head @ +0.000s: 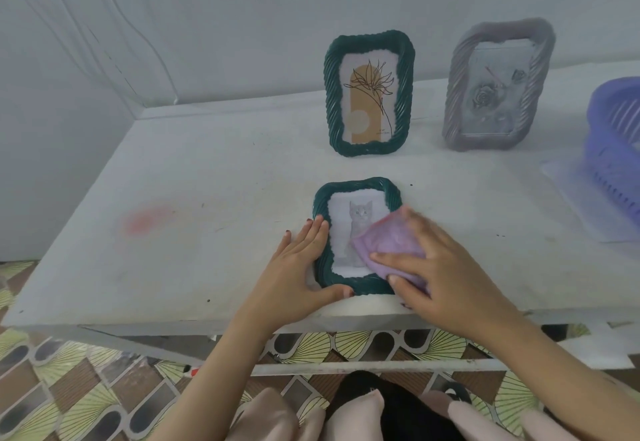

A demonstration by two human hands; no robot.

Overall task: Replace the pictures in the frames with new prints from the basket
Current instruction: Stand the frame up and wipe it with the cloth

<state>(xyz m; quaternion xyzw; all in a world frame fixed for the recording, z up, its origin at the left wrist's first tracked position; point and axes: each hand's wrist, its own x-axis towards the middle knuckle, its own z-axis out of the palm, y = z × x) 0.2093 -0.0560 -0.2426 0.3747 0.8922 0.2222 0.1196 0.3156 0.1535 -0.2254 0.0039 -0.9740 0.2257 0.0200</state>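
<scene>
A dark green frame (358, 187) with a grey kitten print lies flat near the table's front edge. My left hand (298, 269) rests flat against its left side, thumb at the lower corner. My right hand (446, 267) presses a folded purple cloth (389, 243) onto the frame's lower right glass. Behind it a second green frame (369, 39) stands upright with a flower line drawing. To its right stands a grey frame (460, 94) holding a rose picture. A blue basket (613, 150) sits at the right edge; its contents are hidden.
The white table (173, 233) has a faint red stain at its left. A clear sheet (568, 195) lies under the basket. White walls close the back and left. Patterned floor shows below the front edge.
</scene>
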